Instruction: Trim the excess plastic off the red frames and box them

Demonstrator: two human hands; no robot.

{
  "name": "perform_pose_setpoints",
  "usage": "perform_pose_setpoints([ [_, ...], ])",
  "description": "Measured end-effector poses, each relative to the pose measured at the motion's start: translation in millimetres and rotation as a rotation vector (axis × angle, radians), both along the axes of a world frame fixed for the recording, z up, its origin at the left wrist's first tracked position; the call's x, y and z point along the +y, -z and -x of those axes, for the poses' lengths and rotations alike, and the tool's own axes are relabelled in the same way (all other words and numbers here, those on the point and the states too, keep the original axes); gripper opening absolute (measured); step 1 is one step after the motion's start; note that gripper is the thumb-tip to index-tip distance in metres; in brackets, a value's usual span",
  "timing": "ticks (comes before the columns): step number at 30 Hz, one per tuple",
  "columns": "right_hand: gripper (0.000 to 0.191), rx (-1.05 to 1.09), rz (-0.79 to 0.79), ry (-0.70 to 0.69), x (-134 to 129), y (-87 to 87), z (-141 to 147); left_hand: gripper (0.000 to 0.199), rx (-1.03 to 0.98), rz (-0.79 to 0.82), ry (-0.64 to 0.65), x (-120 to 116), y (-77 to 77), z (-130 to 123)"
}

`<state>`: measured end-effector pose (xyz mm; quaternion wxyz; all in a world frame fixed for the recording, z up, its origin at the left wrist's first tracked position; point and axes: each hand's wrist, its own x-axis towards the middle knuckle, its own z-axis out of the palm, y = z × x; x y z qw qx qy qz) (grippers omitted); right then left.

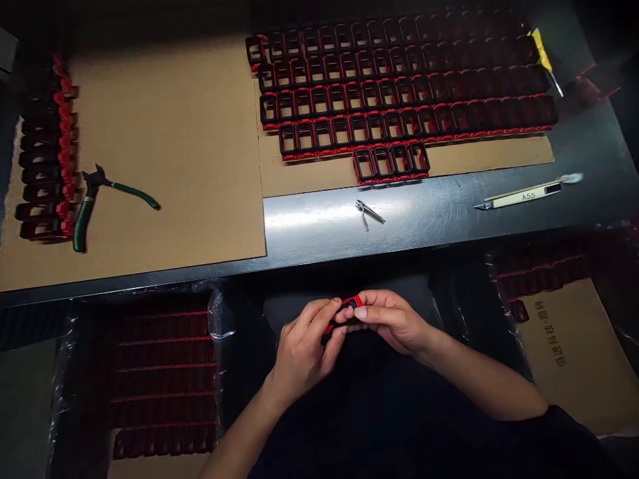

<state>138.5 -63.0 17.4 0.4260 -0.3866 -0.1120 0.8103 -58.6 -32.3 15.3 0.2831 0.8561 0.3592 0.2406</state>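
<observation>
Low in front of my body, just off the table's near edge, I hold a small red-and-black plastic frame (352,305) between both hands. My left hand (310,332) is closed on its left end. My right hand (392,318) pinches the right end with thumb and fingers. Much of the frame is covered by my fingers. On the metal table beyond my hands lies a small nail clipper (370,211). Above it stand rows of similar red-and-black frames (344,130), their rectangular openings facing up.
Green-handled cutting pliers (88,206) lie on the left cardboard (170,159), beside a column of frames (42,173). A pale knife marked A55 (524,195) and a yellow-handled tool (542,52) are at right. Below, plastic-lined boxes hold frames (164,379) and cardboard (574,359).
</observation>
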Motion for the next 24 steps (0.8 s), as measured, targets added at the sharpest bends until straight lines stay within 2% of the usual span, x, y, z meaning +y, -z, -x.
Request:
perform_pose_setpoints([
  [9, 0.038, -0.139, -0.072, 0.014, -6, 3.3, 8, 0.023, 0.102, -0.224, 0.037, -1, -2.8, -2],
  [13, 0.036, -0.159, -0.074, 0.034, -1, 0.3, 8, 0.025, 0.104, -0.214, 0.004, -2, -4.2, -2],
  [19, 0.031, -0.067, -0.078, -0.065, -4, -4.1, -2, 0.028, 0.097, -0.173, -0.012, -6, -4.3, 1],
  [24, 0.034, -0.162, -0.083, 0.010, -3, -2.2, 6, 0.024, 0.133, -0.216, 0.029, -3, -3.7, -3],
])
